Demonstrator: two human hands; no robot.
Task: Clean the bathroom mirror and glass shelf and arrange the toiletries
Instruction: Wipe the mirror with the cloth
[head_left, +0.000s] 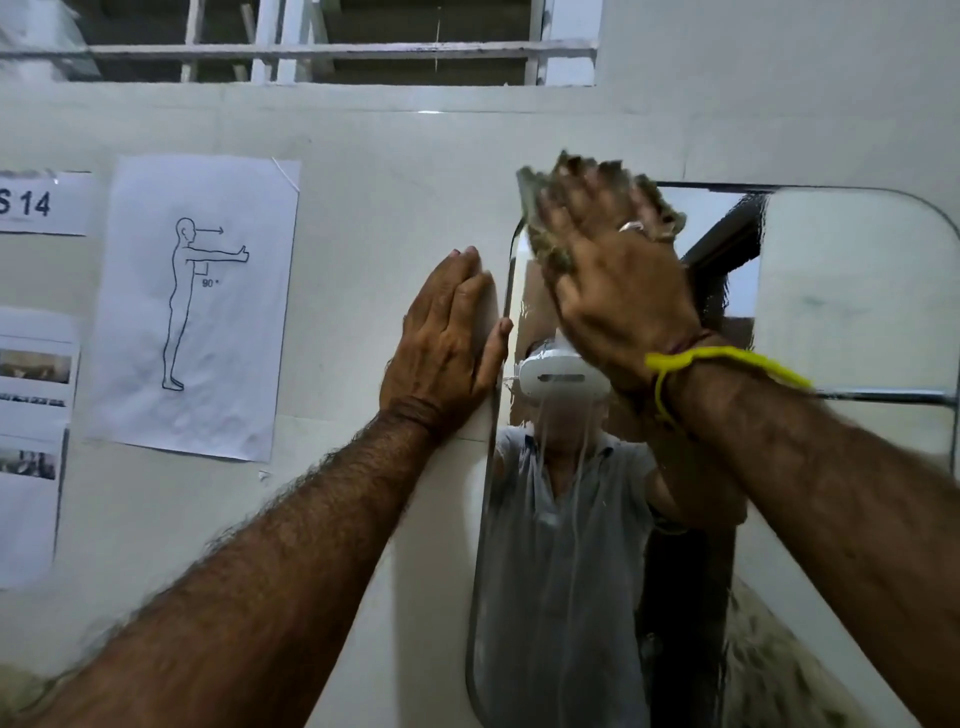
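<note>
right hand (613, 291) pressing cloth (550, 249) on mirror (852, 291), left hand (447, 338) flat on wall (395, 171)

Across its right half and lower part, the rounded-corner frameless glass mirror (857, 291) offers open surface. The right hand (618, 291) fills its upper-left corner, pressing a shaggy grey-brown cloth (548, 254). Just left of the mirror, the left hand (447, 338) lies flat on the white wall (374, 208), its thumb perhaps touching the rim. Farther left, 1 white drawing sheet (197, 306) lies flush.

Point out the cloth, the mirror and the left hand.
cloth (530, 201): head view, its upper left corner.
mirror (857, 291): head view, bare glass at the upper right.
left hand (447, 338): head view, the back of the hand.
</note>
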